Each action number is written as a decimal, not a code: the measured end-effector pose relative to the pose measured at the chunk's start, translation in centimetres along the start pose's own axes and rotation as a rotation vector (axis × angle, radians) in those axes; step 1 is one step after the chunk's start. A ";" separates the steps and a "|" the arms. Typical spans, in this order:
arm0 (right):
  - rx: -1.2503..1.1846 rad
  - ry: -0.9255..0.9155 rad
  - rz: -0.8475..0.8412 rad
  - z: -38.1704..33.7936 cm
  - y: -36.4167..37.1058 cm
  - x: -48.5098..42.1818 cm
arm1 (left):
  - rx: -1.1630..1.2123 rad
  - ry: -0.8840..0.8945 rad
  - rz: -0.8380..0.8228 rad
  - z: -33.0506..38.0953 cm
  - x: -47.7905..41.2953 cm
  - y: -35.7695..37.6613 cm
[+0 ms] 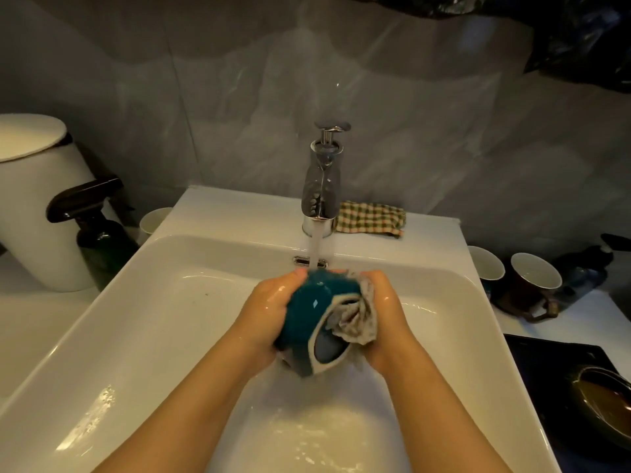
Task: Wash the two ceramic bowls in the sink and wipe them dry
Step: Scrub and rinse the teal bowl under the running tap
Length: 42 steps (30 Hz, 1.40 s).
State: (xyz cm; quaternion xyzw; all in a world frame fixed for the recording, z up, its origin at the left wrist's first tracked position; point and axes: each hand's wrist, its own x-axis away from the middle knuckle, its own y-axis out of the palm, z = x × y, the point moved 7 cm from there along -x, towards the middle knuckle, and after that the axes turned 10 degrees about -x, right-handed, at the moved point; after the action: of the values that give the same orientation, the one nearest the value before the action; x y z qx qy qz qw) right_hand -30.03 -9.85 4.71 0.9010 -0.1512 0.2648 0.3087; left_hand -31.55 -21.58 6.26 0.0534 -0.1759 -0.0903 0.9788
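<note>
On my feed the left hand point(269, 308) grips a teal glazed ceramic bowl point(307, 312) over the white sink point(170, 302), under the chrome tap point(321, 186) stream. The right hand point(386, 312) clutches a grey rag point(355, 319) stuffed inside, fingertips hidden. A dark brown bowl point(607, 401) is cut off at right. Dim room, grey marbled wall point(205, 97).
</note>
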 end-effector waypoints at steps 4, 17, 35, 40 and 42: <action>-0.222 0.000 -0.051 1.7 0.4 -0.7 | 0.292 -0.011 0.176 -0.4 -0.8 -0.9; 0.605 -0.815 -0.081 1.6 4.8 2.2 | 0.114 0.120 0.104 -0.3 -0.3 0.0; 0.345 -0.473 -0.053 -0.3 1.7 -0.4 | 0.051 -0.105 -0.025 -1.5 -1.0 0.0; -0.126 0.058 -0.151 1.4 -0.3 -0.9 | 0.316 -0.196 -0.100 -2.0 -1.5 -0.1; -0.142 0.139 -0.212 2.2 0.4 -0.7 | 0.405 -0.244 -0.086 -2.5 -1.8 -0.5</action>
State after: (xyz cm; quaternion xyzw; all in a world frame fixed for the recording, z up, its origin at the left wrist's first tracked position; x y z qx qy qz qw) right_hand -29.96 -11.42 3.01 0.8673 -0.0519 0.2812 0.4075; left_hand -32.41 -21.53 3.27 0.2448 -0.3050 -0.1005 0.9148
